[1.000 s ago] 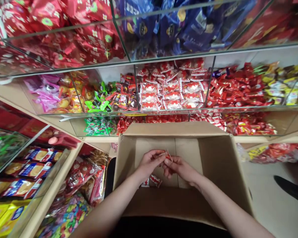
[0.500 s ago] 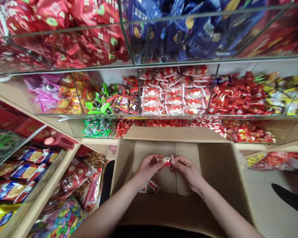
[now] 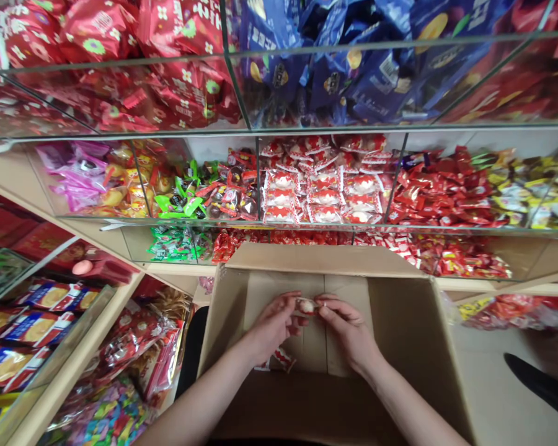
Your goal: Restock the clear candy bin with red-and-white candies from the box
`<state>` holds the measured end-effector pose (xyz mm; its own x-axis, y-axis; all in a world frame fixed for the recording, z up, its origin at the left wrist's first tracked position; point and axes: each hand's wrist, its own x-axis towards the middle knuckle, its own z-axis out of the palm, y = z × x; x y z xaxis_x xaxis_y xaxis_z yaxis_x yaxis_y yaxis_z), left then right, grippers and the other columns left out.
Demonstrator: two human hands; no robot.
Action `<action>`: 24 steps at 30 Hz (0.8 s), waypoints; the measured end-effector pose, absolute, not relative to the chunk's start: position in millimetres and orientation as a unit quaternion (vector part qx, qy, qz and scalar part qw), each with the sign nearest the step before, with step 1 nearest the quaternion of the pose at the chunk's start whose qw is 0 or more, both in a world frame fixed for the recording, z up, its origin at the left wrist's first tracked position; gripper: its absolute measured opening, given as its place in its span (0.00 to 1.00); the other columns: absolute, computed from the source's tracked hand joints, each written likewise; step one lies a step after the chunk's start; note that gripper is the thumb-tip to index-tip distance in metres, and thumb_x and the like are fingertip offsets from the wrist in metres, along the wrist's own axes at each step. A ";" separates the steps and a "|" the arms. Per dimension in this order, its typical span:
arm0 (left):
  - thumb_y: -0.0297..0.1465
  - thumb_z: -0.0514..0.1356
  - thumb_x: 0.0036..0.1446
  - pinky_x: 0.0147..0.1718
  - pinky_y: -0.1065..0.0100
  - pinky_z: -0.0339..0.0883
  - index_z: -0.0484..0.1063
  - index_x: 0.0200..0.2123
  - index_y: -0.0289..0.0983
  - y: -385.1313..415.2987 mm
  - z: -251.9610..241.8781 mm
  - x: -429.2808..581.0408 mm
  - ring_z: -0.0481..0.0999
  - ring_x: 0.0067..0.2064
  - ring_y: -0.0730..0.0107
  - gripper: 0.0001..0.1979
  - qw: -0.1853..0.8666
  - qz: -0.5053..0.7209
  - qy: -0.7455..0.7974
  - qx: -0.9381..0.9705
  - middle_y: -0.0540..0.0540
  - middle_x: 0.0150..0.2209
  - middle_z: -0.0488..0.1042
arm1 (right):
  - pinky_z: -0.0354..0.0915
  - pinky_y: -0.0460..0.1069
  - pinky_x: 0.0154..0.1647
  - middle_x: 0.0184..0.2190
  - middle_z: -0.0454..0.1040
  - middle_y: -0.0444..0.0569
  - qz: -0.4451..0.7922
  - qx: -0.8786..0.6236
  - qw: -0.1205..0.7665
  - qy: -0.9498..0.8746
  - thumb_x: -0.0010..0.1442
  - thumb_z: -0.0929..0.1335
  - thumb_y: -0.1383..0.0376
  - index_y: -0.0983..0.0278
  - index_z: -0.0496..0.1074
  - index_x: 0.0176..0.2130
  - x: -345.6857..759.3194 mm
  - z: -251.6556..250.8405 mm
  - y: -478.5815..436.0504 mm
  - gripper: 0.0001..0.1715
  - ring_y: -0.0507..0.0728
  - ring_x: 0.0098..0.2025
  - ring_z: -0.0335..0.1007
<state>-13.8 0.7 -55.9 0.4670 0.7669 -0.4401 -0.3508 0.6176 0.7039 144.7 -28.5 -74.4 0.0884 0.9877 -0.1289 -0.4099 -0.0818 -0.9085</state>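
A small wrapped candy (image 3: 305, 306) in a clear, red-marked wrapper is held between my hands, above the open cardboard box (image 3: 446, 347). My left hand (image 3: 276, 325) has its fingers around the candy's left end, with the lower fingers loosely curled. Pinched between the thumb and forefinger of my right hand (image 3: 348, 325) is the right end of the wrapper. More red-and-white wrapped candies (image 3: 283, 359) lie in the box beneath my left hand, partly hidden by it.
Beyond the box, glass-divided shelves hold red-and-white candies (image 3: 325, 189), red-wrapped candies (image 3: 439, 192) and blue bags (image 3: 344, 68). Packaged biscuits (image 3: 35, 331) stand on a side shelf at left. Bagged sweets (image 3: 105, 406) sit low beside the box. A dark shoe-like shape (image 3: 534, 378) is at right.
The candy has turned between my fingers, showing a paler side. My left fingers have shifted and loosened around its end. Box and shelves appear slightly lower and further left in view.
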 end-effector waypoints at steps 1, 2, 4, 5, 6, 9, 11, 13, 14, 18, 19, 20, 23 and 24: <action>0.42 0.61 0.46 0.28 0.71 0.61 0.69 0.41 0.40 0.7 -54.2 -14.4 0.73 0.32 0.71 0.19 0.831 0.326 0.375 0.249 0.46 0.35 0.74 | 0.63 0.48 0.39 0.37 0.69 0.45 0.567 -0.444 0.589 -0.366 0.45 0.72 0.64 0.57 0.76 0.27 146.4 -72.6 -29.0 0.03 0.53 0.40 0.64; 0.42 0.61 0.47 0.29 0.71 0.61 0.69 0.41 0.39 0.7 -52.9 -14.8 0.73 0.31 0.71 0.19 0.840 0.317 0.371 0.238 0.46 0.34 0.74 | 0.62 0.49 0.42 0.37 0.69 0.46 0.554 -0.444 0.580 -0.399 0.45 0.72 0.64 0.57 0.77 0.27 147.8 -70.8 -29.6 0.04 0.54 0.42 0.64; 0.36 0.64 0.45 0.31 0.71 0.62 0.69 0.39 0.37 0.4 -52.1 -14.8 0.72 0.32 0.73 0.17 0.829 0.333 0.376 0.247 0.48 0.32 0.73 | 0.62 0.50 0.43 0.39 0.69 0.48 0.558 -0.441 0.558 -0.428 0.44 0.72 0.64 0.58 0.77 0.27 149.3 -68.1 -31.2 0.05 0.56 0.45 0.63; 0.32 0.66 0.43 0.33 0.71 0.62 0.68 0.39 0.37 0.2 -52.6 -14.4 0.72 0.33 0.73 0.18 0.814 0.349 0.382 0.264 0.49 0.32 0.73 | 0.63 0.50 0.42 0.41 0.69 0.48 0.571 -0.443 0.553 -0.414 0.44 0.72 0.63 0.58 0.77 0.29 149.2 -67.4 -31.9 0.07 0.57 0.46 0.63; 0.30 0.66 0.42 0.34 0.71 0.62 0.68 0.39 0.37 0.1 -53.7 -14.0 0.72 0.34 0.74 0.19 0.797 0.364 0.388 0.285 0.49 0.33 0.72 | 0.64 0.50 0.41 0.43 0.69 0.48 0.589 -0.448 0.552 -0.383 0.45 0.72 0.62 0.57 0.76 0.32 148.6 -67.1 -32.5 0.09 0.57 0.45 0.64; 0.27 0.66 0.41 0.37 0.70 0.62 0.66 0.43 0.39 -0.2 -59.4 -12.5 0.71 0.37 0.73 0.23 0.745 0.388 0.407 0.359 0.50 0.36 0.71 | 0.66 0.50 0.34 0.43 0.69 0.48 0.650 -0.452 0.546 -0.273 0.47 0.71 0.58 0.56 0.71 0.41 145.5 -69.1 -32.8 0.18 0.55 0.40 0.66; 0.26 0.65 0.42 0.39 0.69 0.62 0.64 0.45 0.39 -0.2 -63.8 -12.1 0.70 0.37 0.74 0.25 0.719 0.390 0.414 0.400 0.50 0.37 0.71 | 0.66 0.49 0.31 0.36 0.72 0.47 0.675 -0.456 0.521 -0.253 0.46 0.71 0.58 0.59 0.71 0.40 144.0 -72.2 -32.0 0.19 0.53 0.34 0.67; 0.25 0.65 0.42 0.40 0.68 0.62 0.61 0.47 0.40 -0.4 -67.1 -11.8 0.71 0.37 0.74 0.27 0.713 0.387 0.411 0.415 0.49 0.38 0.71 | 0.64 0.47 0.28 0.28 0.72 0.45 0.679 -0.469 0.500 -0.263 0.44 0.73 0.59 0.63 0.72 0.34 143.4 -75.7 -31.1 0.16 0.50 0.28 0.66; 0.25 0.65 0.42 0.40 0.68 0.62 0.60 0.48 0.40 -0.6 -68.0 -11.6 0.71 0.37 0.74 0.28 0.716 0.387 0.409 0.413 0.49 0.38 0.71 | 0.63 0.46 0.27 0.25 0.71 0.44 0.678 -0.473 0.496 -0.266 0.43 0.73 0.60 0.64 0.71 0.31 143.4 -77.3 -30.8 0.14 0.49 0.26 0.64; 0.27 0.66 0.41 0.38 0.69 0.62 0.63 0.45 0.38 -1.4 -67.5 -10.6 0.72 0.37 0.73 0.26 0.741 0.401 0.403 0.358 0.47 0.37 0.74 | 0.60 0.44 0.26 0.22 0.70 0.41 0.679 -0.455 0.519 -0.251 0.43 0.73 0.62 0.64 0.69 0.25 142.8 -82.6 -30.9 0.11 0.47 0.24 0.62; 0.27 0.66 0.41 0.37 0.69 0.62 0.64 0.44 0.38 -1.6 -67.0 -10.6 0.72 0.37 0.72 0.24 0.745 0.406 0.405 0.342 0.46 0.37 0.74 | 0.59 0.43 0.26 0.22 0.69 0.40 0.680 -0.450 0.524 -0.247 0.43 0.73 0.62 0.64 0.69 0.24 142.1 -83.6 -31.3 0.11 0.47 0.23 0.61; 0.28 0.66 0.41 0.36 0.70 0.62 0.65 0.43 0.37 -1.8 -66.5 -10.6 0.72 0.36 0.72 0.23 0.746 0.408 0.411 0.329 0.46 0.36 0.75 | 0.58 0.43 0.25 0.22 0.69 0.40 0.682 -0.447 0.526 -0.242 0.42 0.73 0.62 0.64 0.68 0.24 141.1 -84.5 -31.8 0.12 0.47 0.23 0.61; 0.29 0.67 0.40 0.34 0.71 0.62 0.68 0.39 0.36 -2.2 -66.9 -11.9 0.72 0.34 0.72 0.20 0.740 0.412 0.438 0.301 0.45 0.34 0.76 | 0.57 0.44 0.24 0.20 0.67 0.39 0.688 -0.451 0.519 -0.234 0.42 0.73 0.60 0.64 0.67 0.24 137.2 -87.4 -33.2 0.14 0.47 0.21 0.60; 0.29 0.67 0.39 0.34 0.71 0.62 0.69 0.38 0.36 -1.9 -67.8 -12.5 0.73 0.34 0.72 0.19 0.738 0.413 0.445 0.294 0.45 0.34 0.76 | 0.57 0.44 0.24 0.19 0.67 0.39 0.688 -0.453 0.515 -0.237 0.42 0.73 0.60 0.64 0.67 0.24 136.0 -88.4 -33.2 0.14 0.47 0.21 0.60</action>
